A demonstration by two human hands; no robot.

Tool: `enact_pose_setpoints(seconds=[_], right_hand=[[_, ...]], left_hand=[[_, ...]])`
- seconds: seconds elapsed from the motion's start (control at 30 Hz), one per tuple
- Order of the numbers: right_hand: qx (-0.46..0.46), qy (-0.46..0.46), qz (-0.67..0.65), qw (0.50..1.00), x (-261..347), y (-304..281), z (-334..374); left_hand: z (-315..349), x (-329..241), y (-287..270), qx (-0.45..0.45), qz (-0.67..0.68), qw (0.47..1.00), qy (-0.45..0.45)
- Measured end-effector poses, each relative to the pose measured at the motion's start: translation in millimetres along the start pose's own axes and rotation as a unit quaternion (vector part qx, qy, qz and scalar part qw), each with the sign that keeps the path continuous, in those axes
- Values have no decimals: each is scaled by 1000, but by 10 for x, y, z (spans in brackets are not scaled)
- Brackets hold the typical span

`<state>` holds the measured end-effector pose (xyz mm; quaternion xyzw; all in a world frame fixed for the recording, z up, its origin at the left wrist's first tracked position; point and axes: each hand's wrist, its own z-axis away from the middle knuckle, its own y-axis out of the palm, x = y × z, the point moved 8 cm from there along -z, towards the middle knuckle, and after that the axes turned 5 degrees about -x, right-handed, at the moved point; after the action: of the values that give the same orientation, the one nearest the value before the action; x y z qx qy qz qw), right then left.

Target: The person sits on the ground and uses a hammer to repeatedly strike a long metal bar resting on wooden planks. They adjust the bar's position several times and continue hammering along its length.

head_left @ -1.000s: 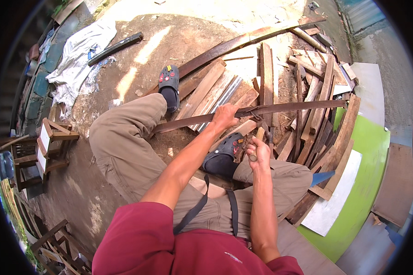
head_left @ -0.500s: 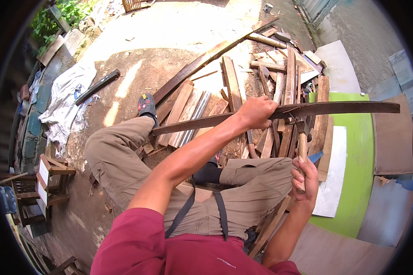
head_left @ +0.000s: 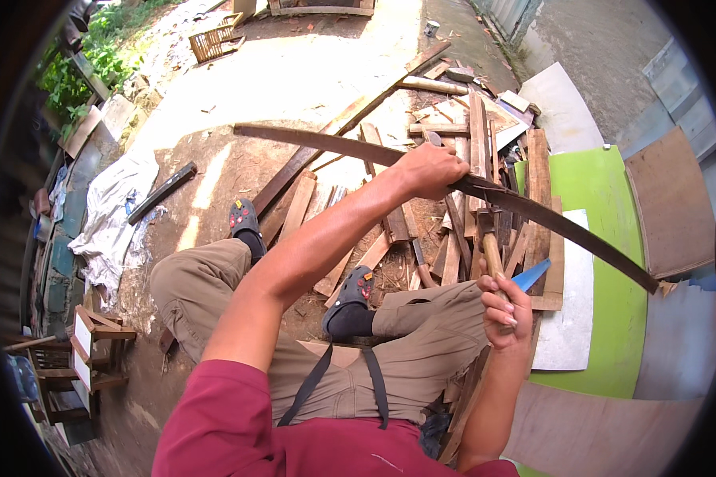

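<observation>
My left hand point(head_left: 432, 169) is closed around a long dark wooden strip point(head_left: 561, 224), gripping it near its middle. The strip slants from the far left down to the near right, raised above the scrap wood. My right hand point(head_left: 505, 310) is wrapped round the wooden handle of a hammer point(head_left: 493, 256). The hammer's head points up, just below the strip and to the right of my left hand; whether it touches the strip I cannot tell. A blue blade-like piece point(head_left: 531, 275) shows beside my right hand.
Scrap boards point(head_left: 477, 143) lie heaped ahead and to the right. A long beam point(head_left: 294, 175) stretches across the ground. On the right are a green panel point(head_left: 605, 191) and a white sheet point(head_left: 577, 334). White cloth point(head_left: 115, 199) and a small wooden frame point(head_left: 95, 350) lie left.
The wooden strip has turned, its left end swinging away from me and its right end coming nearer. The hammer stays in my right hand, below the strip. My view has shifted slightly.
</observation>
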<state>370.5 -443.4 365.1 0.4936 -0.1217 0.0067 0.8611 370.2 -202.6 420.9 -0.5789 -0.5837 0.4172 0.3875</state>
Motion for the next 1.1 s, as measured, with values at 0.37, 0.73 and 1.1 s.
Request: enact_pose_setpoints(seconds=[0.37,0.73,1.1], right_hand=[[5,44,143,989,-582,248,-1348],[73,55,254,963,-1246,823,-2037],[133,62,226,963,-2231,1109,-1898]], left_hand=[[399,1241,-178,107,-134,985,13],[909,1766,-869,40,-279,959,34],[1623,1450,-1763,60,-417,902,90]])
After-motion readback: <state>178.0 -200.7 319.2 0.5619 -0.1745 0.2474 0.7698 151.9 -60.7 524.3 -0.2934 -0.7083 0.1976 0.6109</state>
